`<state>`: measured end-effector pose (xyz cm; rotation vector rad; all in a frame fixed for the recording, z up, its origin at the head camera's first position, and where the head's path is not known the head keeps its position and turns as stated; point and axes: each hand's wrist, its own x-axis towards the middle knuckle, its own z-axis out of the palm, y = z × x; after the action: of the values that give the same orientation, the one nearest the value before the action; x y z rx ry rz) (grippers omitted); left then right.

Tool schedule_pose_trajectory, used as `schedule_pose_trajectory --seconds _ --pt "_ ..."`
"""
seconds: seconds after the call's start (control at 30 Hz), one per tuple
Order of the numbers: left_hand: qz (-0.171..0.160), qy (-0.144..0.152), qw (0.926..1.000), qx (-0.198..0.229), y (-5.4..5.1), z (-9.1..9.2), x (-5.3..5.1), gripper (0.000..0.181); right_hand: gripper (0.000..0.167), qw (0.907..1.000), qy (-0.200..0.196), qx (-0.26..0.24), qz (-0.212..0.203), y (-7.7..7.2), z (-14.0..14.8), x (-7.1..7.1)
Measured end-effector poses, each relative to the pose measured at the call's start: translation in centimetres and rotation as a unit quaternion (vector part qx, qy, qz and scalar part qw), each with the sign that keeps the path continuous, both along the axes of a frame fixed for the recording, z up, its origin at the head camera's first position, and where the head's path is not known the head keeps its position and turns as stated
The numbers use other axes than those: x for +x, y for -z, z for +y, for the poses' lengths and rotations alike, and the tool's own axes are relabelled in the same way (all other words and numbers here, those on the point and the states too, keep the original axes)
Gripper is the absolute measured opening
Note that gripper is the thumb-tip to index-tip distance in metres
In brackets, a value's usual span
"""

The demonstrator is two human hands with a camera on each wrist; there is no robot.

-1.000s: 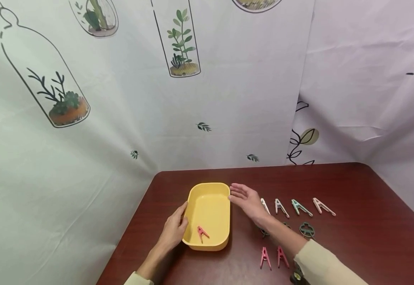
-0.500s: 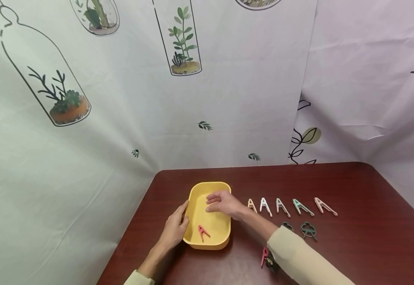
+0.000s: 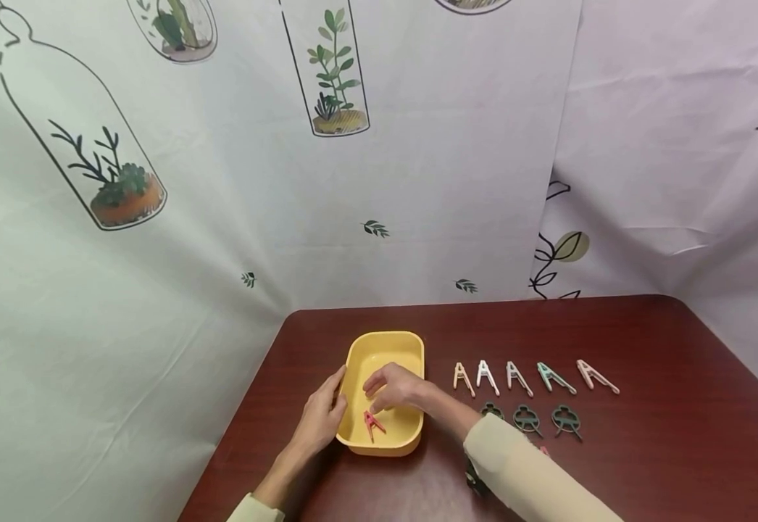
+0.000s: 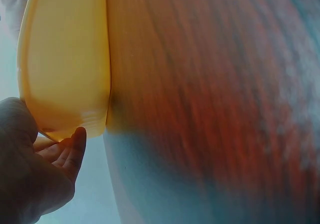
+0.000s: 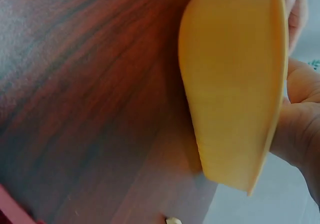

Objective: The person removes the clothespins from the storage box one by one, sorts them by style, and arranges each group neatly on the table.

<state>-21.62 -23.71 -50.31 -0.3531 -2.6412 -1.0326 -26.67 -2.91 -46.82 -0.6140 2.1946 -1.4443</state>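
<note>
A yellow plastic tub (image 3: 384, 449) stands on the dark red table, with one pink-red clothespin (image 3: 372, 425) lying in its near end. My left hand (image 3: 317, 415) grips the tub's left rim, the thumb over the edge and the fingers along the outer wall; the left wrist view shows those fingers (image 4: 77, 149) against the yellow wall. My right hand (image 3: 397, 387) reaches over the right rim into the tub, its fingers loosely bent just above and beyond the clothespin. Nothing shows in its grasp. In the right wrist view the tub wall hides its fingertips.
Right of the tub runs a row of clothespins: yellow (image 3: 462, 378), white (image 3: 486, 378), pale grey (image 3: 519, 378), teal (image 3: 554, 378) and pale pink (image 3: 596, 376). Several round dark green clips (image 3: 526, 419) lie nearer. The right sleeve (image 3: 529, 471) hides other clips. A patterned cloth (image 3: 418, 181) hangs behind.
My right hand has moved from outside the tub's right rim to inside it, then nearer the clothespin. My left hand has stayed on the rim.
</note>
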Motion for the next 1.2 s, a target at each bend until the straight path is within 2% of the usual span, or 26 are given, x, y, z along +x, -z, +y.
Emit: schedule_pose_trajectory --seconds 0.13,0.33,0.43,0.57,0.67,1.03,1.2 --pt "0.005 0.004 1.0 -0.001 -0.1 0.1 0.0 0.054 0.033 0.9985 -0.004 0.032 0.043 0.5 -0.4 0.1" --pt "0.029 0.016 0.9994 -0.007 -0.2 0.2 0.1 0.053 0.028 0.9985 -0.002 0.027 0.047 0.9 -0.6 0.4" --pt "0.03 0.016 0.9994 -0.005 -0.2 0.2 0.1 0.053 0.028 0.9987 -0.003 0.021 0.045 0.9 -0.6 0.4" --pt "0.009 0.011 0.9999 0.002 -0.3 0.3 0.1 0.055 0.028 0.9985 -0.002 0.025 0.05 0.9 -0.7 0.5" --pt "0.006 0.01 0.9999 -0.001 -0.3 0.2 0.1 0.055 0.028 0.9973 0.0 0.034 0.065 1.1 -0.8 0.5" --pt "0.026 0.01 0.9996 0.0 -0.2 0.0 0.2 0.054 0.022 0.9884 -0.009 0.055 0.141 1.2 -1.2 1.0" --pt "0.007 0.001 1.0 -0.002 -0.1 0.0 0.1 0.055 0.022 0.9861 -0.019 0.062 0.153 1.2 -1.4 1.2"
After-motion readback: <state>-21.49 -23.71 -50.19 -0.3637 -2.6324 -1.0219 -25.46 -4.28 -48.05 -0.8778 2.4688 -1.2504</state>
